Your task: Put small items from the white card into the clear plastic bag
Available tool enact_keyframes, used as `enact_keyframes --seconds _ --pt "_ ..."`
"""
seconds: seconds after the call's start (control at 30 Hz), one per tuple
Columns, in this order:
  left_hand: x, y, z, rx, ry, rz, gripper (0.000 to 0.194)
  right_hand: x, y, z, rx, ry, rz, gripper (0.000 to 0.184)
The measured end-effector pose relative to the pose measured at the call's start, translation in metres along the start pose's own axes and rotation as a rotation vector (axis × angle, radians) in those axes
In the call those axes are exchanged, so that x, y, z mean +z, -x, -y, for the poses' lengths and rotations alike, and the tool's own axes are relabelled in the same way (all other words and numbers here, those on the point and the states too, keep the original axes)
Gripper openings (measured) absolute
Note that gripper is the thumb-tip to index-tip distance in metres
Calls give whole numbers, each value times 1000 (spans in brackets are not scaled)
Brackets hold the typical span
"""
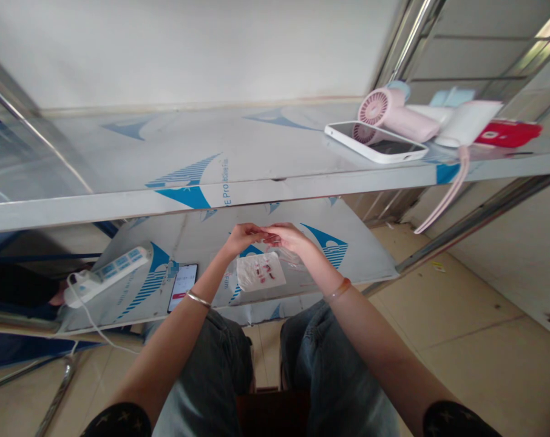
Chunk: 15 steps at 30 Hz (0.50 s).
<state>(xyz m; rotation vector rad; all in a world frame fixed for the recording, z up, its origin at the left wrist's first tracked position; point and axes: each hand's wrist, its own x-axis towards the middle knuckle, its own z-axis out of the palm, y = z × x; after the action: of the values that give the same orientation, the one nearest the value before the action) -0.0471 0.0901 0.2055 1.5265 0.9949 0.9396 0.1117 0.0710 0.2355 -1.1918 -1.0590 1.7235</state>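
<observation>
My left hand (242, 236) and my right hand (288, 237) meet fingertip to fingertip above the lower metal shelf (370, 261). Both are pinched together on a small thing that I cannot make out; a scrap of clear film seems to hang under the right fingers. Just below them lies a small clear plastic bag (260, 271) with several little red pieces inside. A silver bangle sits on my left wrist and an orange band on my right.
A phone (183, 286) with a lit screen and a white power strip (105, 275) lie left on the lower shelf. The upper shelf (211, 200) carries a white phone (375, 141), a pink handheld fan (396, 112), a white device (466, 121) and a red object (507, 133).
</observation>
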Motion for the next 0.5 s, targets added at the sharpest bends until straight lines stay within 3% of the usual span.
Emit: enact_keyframes --seconds 0.5 --pt "-1 7 -7 -128 64 44 30 6 10 6 42 -24 31 20"
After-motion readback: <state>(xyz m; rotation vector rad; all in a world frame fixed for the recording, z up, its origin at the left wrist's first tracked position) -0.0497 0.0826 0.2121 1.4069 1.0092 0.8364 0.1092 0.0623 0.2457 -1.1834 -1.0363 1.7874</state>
